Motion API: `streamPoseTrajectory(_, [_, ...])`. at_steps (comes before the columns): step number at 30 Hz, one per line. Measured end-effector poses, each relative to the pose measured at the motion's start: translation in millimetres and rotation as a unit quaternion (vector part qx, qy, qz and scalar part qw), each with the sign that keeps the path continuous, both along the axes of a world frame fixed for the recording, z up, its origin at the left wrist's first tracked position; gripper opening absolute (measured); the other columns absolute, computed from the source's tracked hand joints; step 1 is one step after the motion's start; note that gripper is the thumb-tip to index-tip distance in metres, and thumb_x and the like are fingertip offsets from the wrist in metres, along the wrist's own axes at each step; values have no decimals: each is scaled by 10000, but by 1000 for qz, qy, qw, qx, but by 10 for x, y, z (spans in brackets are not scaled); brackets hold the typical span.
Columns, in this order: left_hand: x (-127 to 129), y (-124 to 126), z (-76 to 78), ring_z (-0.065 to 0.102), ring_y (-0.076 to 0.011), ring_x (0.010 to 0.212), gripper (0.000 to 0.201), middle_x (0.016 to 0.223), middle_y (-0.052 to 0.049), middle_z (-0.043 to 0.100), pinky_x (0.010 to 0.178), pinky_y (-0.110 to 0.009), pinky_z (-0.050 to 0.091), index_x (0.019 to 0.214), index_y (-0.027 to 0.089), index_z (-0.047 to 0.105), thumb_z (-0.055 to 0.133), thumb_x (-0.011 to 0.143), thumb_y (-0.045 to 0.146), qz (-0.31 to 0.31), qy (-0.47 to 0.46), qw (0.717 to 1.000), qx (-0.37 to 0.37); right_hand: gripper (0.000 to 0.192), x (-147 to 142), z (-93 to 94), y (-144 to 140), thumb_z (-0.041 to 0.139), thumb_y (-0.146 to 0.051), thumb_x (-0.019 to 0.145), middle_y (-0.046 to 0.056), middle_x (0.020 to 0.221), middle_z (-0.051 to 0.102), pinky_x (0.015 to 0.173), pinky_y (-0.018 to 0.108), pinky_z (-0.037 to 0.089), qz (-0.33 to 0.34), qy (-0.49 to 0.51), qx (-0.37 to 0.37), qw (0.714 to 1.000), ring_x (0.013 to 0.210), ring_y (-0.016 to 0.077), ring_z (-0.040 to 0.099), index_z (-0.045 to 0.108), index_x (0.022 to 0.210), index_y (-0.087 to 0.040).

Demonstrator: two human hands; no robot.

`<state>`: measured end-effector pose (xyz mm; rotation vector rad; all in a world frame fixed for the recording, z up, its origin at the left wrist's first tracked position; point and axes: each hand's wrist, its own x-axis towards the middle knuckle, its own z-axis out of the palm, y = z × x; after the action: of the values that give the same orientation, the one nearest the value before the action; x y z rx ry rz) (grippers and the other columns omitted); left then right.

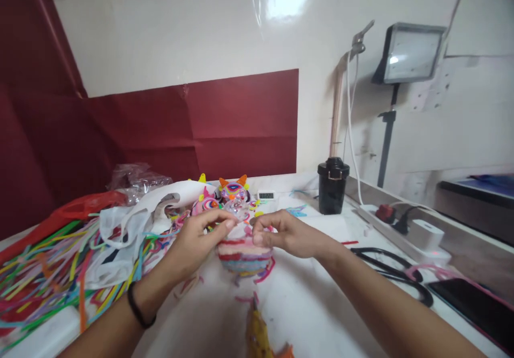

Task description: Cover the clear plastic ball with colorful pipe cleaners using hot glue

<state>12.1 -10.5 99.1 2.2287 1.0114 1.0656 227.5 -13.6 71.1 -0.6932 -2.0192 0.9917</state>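
A round object wrapped in bands of red, pink, purple and blue fuzzy pipe cleaner (244,264) stands on the white table in front of me. My left hand (206,232) is at its upper left, thumb and forefinger pinched together over its top. On the upper right, my right hand (283,233) has its fingers curled against the thumb, close to the wrapped side. What lies in either pinch is too small to make out. A yellow hot glue gun (259,328) points its nozzle toward the wrapped object from the table's near side.
Loose coloured pipe cleaners (48,272) and white cut-out sheets (120,245) pile up at left. Finished owl-like figures (234,191) stand behind, beside a small digital clock (266,195). At right are a black lidded cup (333,187), a power strip (401,229), cables and a phone (474,310).
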Motion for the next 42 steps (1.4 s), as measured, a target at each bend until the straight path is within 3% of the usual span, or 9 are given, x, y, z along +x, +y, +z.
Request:
streamPoseTrajectory(5, [222,-13,74,514,-112,582,197,617,34,589,544,-215,368,728,160,644,618,790,346,-111,52,978,-167,374,85,12,-7,635,-485,783,-46,624,440,557,220,331,51,-64,26,996,610,103,391,559,651,-143])
streamPoseTrajectory(12, [350,-6,65,529,-89,600,179,675,23,630,546,-199,343,721,148,612,748,662,250,-147,28,949,-278,324,164,19,27,657,-412,778,-59,590,429,575,221,331,63,-59,17,996,597,96,397,580,642,-128])
streamPoseTrajectory(17, [368,20,57,536,-91,574,247,632,28,623,550,-209,362,712,148,606,802,597,247,-154,17,923,-351,320,181,14,31,725,-431,700,-41,600,525,598,228,372,64,-50,-11,997,611,106,451,662,668,-119])
streamPoseTrajectory(22, [372,36,24,548,-89,582,231,639,26,637,574,-210,383,684,150,608,805,576,203,-161,-10,906,-391,324,183,1,32,781,-433,623,-33,583,568,612,238,406,53,-29,-40,997,621,117,487,706,679,-122])
streamPoseTrajectory(27, [393,25,-2,477,-70,503,187,567,52,594,493,-194,301,659,156,580,750,581,151,-144,-8,904,-402,300,159,-24,51,796,-401,609,-26,590,592,612,241,401,42,-25,-59,997,623,115,488,709,673,-121])
streamPoseTrajectory(33, [420,28,-59,365,-47,459,212,526,92,484,471,-191,254,675,162,537,712,571,104,-158,-21,896,-415,328,112,-66,78,846,-296,551,-61,605,561,586,220,387,67,38,-109,991,594,93,495,594,700,-149])
streamPoseTrajectory(42, [391,71,-149,373,-49,483,267,567,83,493,473,-184,280,800,148,568,758,614,172,-180,-49,884,-428,361,118,-112,101,833,-277,589,-29,715,632,630,237,430,89,65,-113,987,652,109,567,513,720,-176])
